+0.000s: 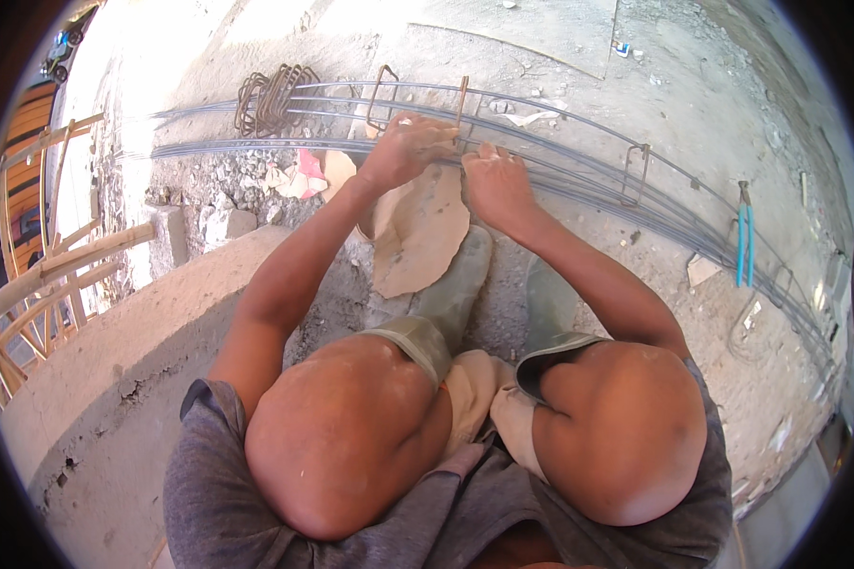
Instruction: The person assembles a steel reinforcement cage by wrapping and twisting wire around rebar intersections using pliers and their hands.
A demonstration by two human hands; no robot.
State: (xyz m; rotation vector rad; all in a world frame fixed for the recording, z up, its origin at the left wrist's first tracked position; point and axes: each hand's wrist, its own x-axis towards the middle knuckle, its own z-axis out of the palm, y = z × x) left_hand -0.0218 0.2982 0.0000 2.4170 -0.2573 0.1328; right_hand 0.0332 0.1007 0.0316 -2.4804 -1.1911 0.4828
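Long steel rebars (560,140) run across in front of me, with bent stirrups around them. My left hand (410,147) is closed at the bars, its fingertips against a rusty upright stirrup (463,100). Just right of it, my right hand (495,185) has its fingers drawn together at the near bars, close to the same stirrup's lower end. What lies between the fingers of either hand is hidden. Another stirrup (381,95) stands just beyond my left hand, and one more (636,173) hangs on the bars to the right.
A bunch of rusty stirrups (273,100) sits on the bars' left part. Blue-handled pincers (745,237) lie across the bars at right. Torn brown paper (422,232) lies below my hands. Broken concrete (228,226) and a wooden frame (62,270) are on the left.
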